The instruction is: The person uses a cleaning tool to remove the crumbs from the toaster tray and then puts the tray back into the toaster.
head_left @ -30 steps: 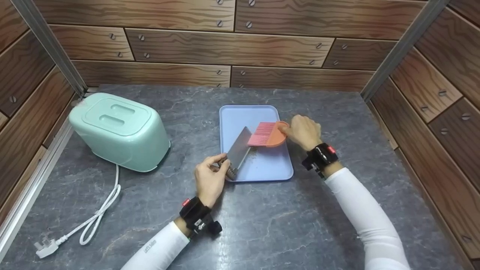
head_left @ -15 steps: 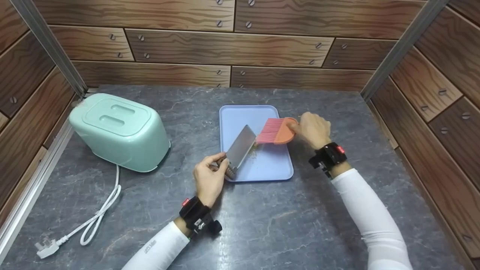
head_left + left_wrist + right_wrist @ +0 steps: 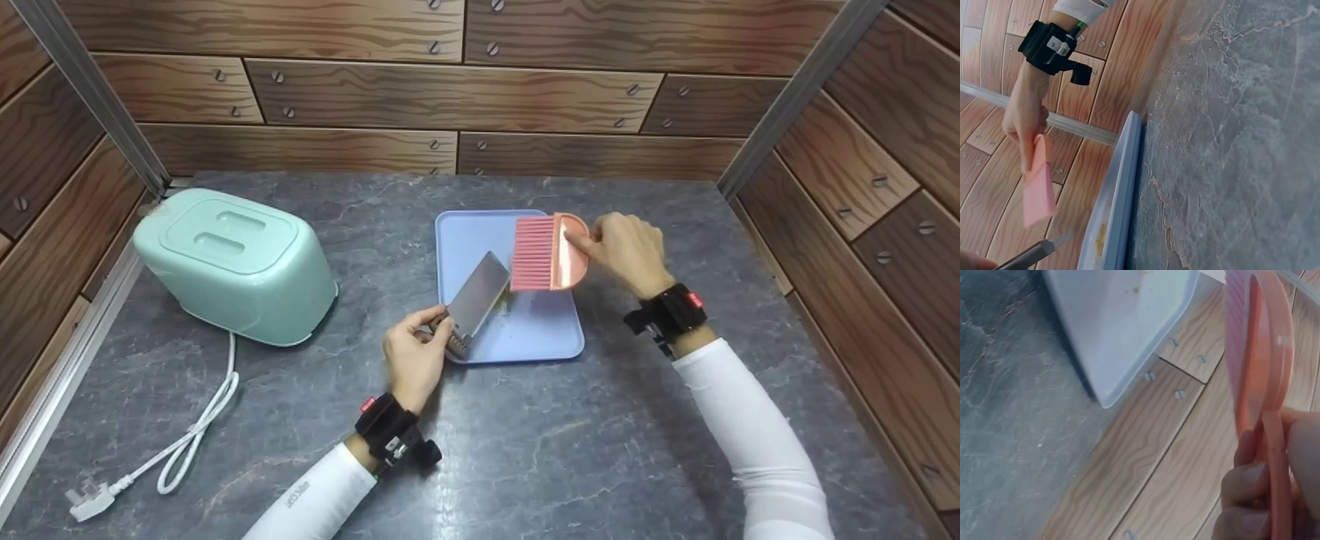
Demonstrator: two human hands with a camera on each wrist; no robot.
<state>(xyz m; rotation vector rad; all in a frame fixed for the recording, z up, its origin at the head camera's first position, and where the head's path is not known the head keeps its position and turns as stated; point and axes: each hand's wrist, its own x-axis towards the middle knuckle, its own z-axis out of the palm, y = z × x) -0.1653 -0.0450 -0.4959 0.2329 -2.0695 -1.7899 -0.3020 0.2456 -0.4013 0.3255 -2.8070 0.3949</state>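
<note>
My left hand [image 3: 415, 352] pinches the near end of a thin metal crumb tray [image 3: 482, 292], tilted over the blue plastic tray [image 3: 536, 341]. Yellowish crumbs [image 3: 504, 301] lie on the blue tray below its edge. My right hand [image 3: 628, 251] grips an orange brush [image 3: 550, 252] with pink bristles, raised beside the far right corner of the crumb tray. In the left wrist view, the brush [image 3: 1039, 194] hangs above the crumb tray's edge [image 3: 1027, 256]. Close up in the right wrist view, fingers and thumb wrap around the brush's orange handle [image 3: 1279, 478].
A mint-green toaster [image 3: 240, 270] stands at the left of the dark marbled table [image 3: 570, 465]. Its white cord [image 3: 199, 431] and plug [image 3: 94, 501] lie in front of it. Wood-patterned walls [image 3: 450, 97] enclose the back and sides.
The brush has moved away from the crumb tray, up and to the right, and turned its broad face toward the head camera. The left hand stays nearly still with the crumb tray.
</note>
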